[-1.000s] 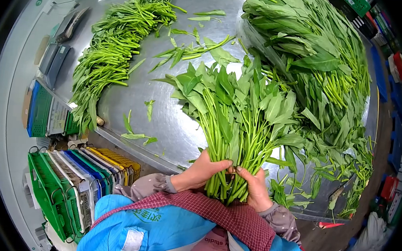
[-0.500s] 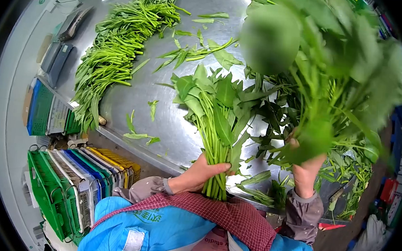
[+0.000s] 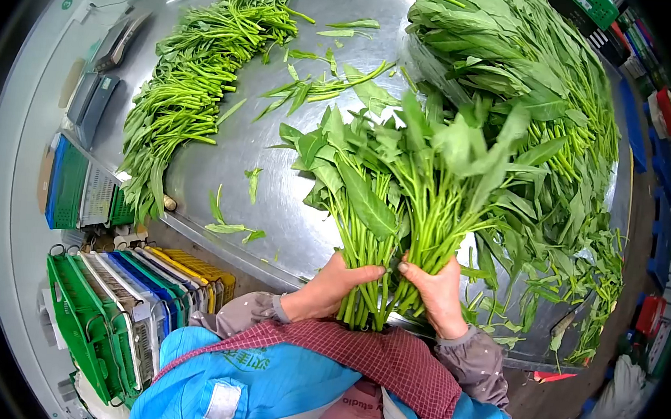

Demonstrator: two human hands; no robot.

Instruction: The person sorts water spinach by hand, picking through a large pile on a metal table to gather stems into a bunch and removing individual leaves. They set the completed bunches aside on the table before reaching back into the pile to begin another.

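My left hand [image 3: 331, 284] is closed round the lower stems of a bunch of leafy greens [image 3: 358, 219] that look like water spinach. Close beside it, my right hand [image 3: 438, 292] grips a second bunch of greens [image 3: 439, 194], its thumb across the stems. Both bunches stand leaves up in front of my body, their stem ends nearly touching. Behind them to the right lies a big heap of the same greens [image 3: 534, 83]. A long row of bundled greens [image 3: 196, 80] lies at the left of the metal table [image 3: 289, 198].
Loose leaves and stems [image 3: 329, 87] are scattered over the table's middle. Dark devices, perhaps scales [image 3: 95, 108], stand at its left edge. Stacked plastic crates [image 3: 90, 324] fill the floor at lower left. A knife-like tool [image 3: 567, 326] lies near the right front corner.
My right hand has come down and left with its bunch, from above the heap to beside the left bunch. My left hand has stayed in place, and the heap at right is uncovered.
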